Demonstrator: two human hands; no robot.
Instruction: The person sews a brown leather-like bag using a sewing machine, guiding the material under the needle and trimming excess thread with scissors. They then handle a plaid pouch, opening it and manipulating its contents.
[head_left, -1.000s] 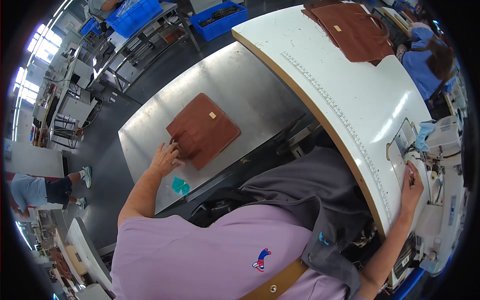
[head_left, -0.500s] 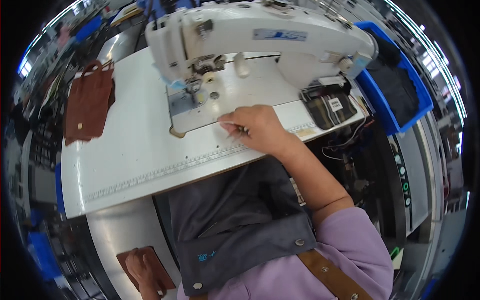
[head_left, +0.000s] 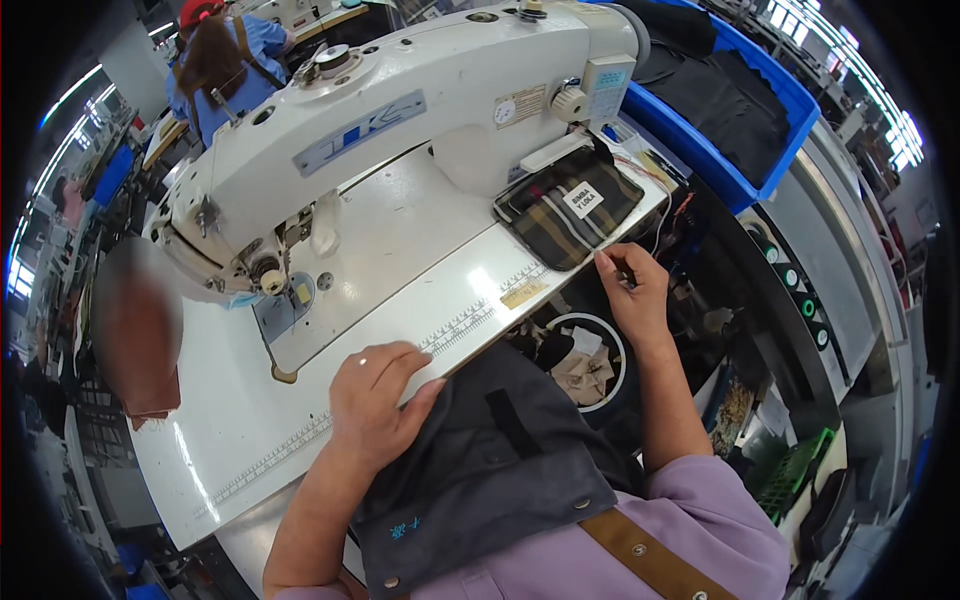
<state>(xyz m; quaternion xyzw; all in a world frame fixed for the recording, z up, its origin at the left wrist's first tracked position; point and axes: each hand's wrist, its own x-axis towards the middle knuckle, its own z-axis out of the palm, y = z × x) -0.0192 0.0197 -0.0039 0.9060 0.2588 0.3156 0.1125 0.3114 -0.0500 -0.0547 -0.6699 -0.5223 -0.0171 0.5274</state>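
Observation:
My left hand (head_left: 382, 400) rests palm down on the front edge of the white sewing table (head_left: 230, 440), over the printed ruler strip (head_left: 460, 325), and holds nothing. My right hand (head_left: 632, 292) is at the table's right front corner, fingers pinched on a small dark thin tool (head_left: 622, 274). It sits just beside a dark plaid pouch (head_left: 570, 205) that lies flat on the table. The white industrial sewing machine (head_left: 400, 120) stands behind both hands, with its needle area (head_left: 268, 282) to the upper left of my left hand.
A grey apron (head_left: 480, 470) hangs over my lap below the table edge. A blue bin (head_left: 735, 100) with dark fabric stands at the right. Brown leather pieces (head_left: 135, 345) lie blurred at the table's left end. Another person (head_left: 220, 60) in blue works behind the machine.
The view has swung from a metal side table, where my left hand lay on a brown leather piece, to the sewing machine. My right hand has moved right, to the plaid pouch.

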